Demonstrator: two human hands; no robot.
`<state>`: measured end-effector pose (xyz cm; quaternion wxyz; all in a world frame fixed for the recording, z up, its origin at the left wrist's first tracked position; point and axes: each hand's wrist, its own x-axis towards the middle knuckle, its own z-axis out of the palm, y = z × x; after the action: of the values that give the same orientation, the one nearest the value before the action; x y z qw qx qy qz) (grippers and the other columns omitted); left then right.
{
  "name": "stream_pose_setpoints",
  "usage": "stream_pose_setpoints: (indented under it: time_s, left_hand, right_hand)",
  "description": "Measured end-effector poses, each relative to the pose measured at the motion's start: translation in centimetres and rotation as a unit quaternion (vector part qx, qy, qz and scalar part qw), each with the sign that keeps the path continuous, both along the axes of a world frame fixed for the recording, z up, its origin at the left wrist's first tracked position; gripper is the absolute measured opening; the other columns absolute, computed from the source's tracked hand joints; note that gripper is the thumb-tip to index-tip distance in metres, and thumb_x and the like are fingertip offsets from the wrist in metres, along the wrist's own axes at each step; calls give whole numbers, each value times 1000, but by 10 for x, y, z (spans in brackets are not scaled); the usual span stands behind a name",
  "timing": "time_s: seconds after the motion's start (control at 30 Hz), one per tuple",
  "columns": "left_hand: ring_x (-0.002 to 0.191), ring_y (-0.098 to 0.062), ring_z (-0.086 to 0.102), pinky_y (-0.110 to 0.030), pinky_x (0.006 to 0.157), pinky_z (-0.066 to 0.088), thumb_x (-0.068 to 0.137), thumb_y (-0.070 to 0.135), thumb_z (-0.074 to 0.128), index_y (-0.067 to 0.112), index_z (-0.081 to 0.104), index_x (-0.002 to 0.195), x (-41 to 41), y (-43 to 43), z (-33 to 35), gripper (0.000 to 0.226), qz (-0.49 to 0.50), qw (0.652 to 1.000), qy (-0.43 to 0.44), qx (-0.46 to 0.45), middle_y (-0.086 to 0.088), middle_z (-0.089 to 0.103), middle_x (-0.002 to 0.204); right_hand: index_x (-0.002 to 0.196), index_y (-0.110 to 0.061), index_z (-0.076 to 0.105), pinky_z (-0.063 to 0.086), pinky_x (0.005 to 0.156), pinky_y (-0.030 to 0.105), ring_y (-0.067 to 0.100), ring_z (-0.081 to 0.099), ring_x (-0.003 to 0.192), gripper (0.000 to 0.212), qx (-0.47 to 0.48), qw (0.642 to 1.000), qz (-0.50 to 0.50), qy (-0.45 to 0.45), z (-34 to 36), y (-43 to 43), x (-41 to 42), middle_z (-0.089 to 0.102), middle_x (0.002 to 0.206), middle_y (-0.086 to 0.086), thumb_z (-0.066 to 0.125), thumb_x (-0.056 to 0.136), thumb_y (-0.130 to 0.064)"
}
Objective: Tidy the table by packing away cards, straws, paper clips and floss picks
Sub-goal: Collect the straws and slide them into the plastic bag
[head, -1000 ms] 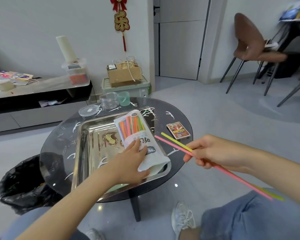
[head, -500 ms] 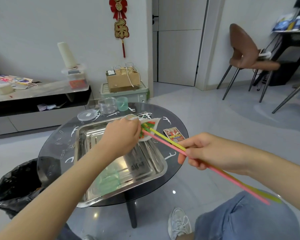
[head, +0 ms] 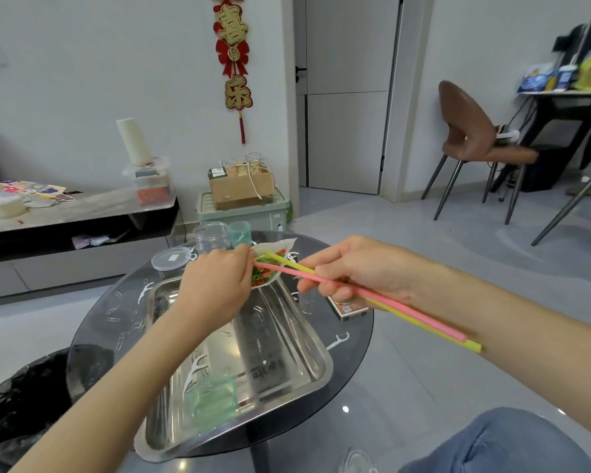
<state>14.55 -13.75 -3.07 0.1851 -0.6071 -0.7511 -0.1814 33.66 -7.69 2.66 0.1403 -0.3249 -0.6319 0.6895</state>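
Note:
My left hand (head: 219,285) grips a white straw bag (head: 273,264) above the steel tray (head: 287,349), its open mouth turned toward me with several coloured straw ends showing. My right hand (head: 352,268) pinches a pink straw (head: 406,312) and a yellow straw (head: 434,332); their tips touch the bag's mouth. A card pack (head: 347,307) lies on the round glass table (head: 352,336), partly hidden under my right hand. White floss picks (head: 338,339) and paper clips (head: 120,341) are scattered on the glass.
A clear jar (head: 212,237), a green cup (head: 240,232) and a round lid (head: 173,257) stand at the table's far edge. A black rubbish bag (head: 17,397) sits on the floor at left. My knee in jeans (head: 498,442) is at the lower right.
My left hand lifted the straw bag off the tray and turned its mouth toward me. My right hand brought the two straws left until their tips met the bag's opening.

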Motion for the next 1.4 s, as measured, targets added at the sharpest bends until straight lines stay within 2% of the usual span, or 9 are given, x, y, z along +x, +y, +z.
stream_pose_setpoints:
  time_s: [0.33, 0.47, 0.57, 0.73, 0.83, 1.0, 1.1, 1.2, 1.4]
  left_hand:
    - [42, -29, 44, -24, 43, 15, 98, 19, 43, 13, 47, 77, -7, -2, 2, 23, -24, 998, 9, 51, 9, 32, 48]
    - [37, -30, 48, -18, 44, 8, 92, 18, 43, 9, 62, 84, -3, 5, 4, 22, -47, 995, 16, 90, 3, 47, 48]
    - [49, -35, 55, -26, 46, 20, 91, 25, 35, 10, 62, 90, -2, 10, 0, 31, -50, 993, -3, 107, -7, 60, 57]
    - [80, -37, 59, -32, 58, 28, 95, 22, 42, 14, 53, 98, -7, 20, -3, 14, -52, 994, -59, 75, -8, 62, 82]
    - [81, -35, 59, -32, 58, 27, 97, 27, 39, 16, 51, 97, -12, 27, 5, 17, -36, 994, -63, 81, -4, 58, 78]
    - [83, -39, 57, -34, 61, 31, 98, 25, 36, 15, 47, 89, -8, 40, 23, 17, -10, 992, -90, 85, -12, 56, 80]
    - [87, -38, 58, -34, 62, 35, 92, 20, 43, 12, 53, 101, -9, 49, 30, 15, 1, 995, -78, 64, -14, 62, 90]
    - [86, -37, 58, -35, 63, 38, 92, 21, 44, 13, 54, 100, -10, 53, 33, 15, 2, 996, -76, 54, -14, 63, 90]
    - [90, -38, 57, -34, 66, 36, 95, 22, 38, 11, 54, 107, -6, 47, 38, 23, 12, 997, -61, 41, -16, 62, 96]
  right_hand:
    - [106, 11, 59, 34, 33, 12, 5, 44, 34, 25, 60, 997, 0, -42, 15, 2, -11, 56, 74, 16, 39, 92, 14]
    - [119, 13, 49, 42, 35, 15, 8, 49, 33, 27, 139, 986, -25, -90, 18, 5, -47, 56, 69, 16, 43, 92, 12]
    - [122, 9, 48, 47, 37, 16, 9, 54, 33, 31, 159, 981, -37, -103, 18, 9, -66, 62, 62, 14, 50, 91, 5]
    - [118, 15, 50, 59, 64, 27, 21, 65, 61, 29, 24, 1000, -11, -3, 27, 9, -67, 62, 86, 22, 52, 94, -2]
    - [123, 8, 47, 58, 77, 36, 36, 65, 89, 30, -55, 996, -20, 70, 42, 7, -42, 61, 111, 32, 46, 98, -9]
    - [116, -12, 64, 56, 88, 37, 15, 67, 102, 47, 130, 989, 31, 69, 40, -17, -14, 67, 117, 3, 59, 80, -42]
    - [110, -25, 67, 53, 94, 32, 3, 62, 107, 51, 305, 951, 42, 22, 36, -28, -15, 67, 113, -12, 70, 64, -47]
    - [108, -31, 68, 53, 92, 35, 4, 63, 104, 46, 365, 930, 12, 34, 33, -26, -17, 67, 111, -16, 71, 68, -55]
    - [97, -21, 75, 50, 72, 23, 8, 68, 81, 13, 448, 888, -29, 98, 30, -18, -19, 71, 96, -8, 69, 85, -25]
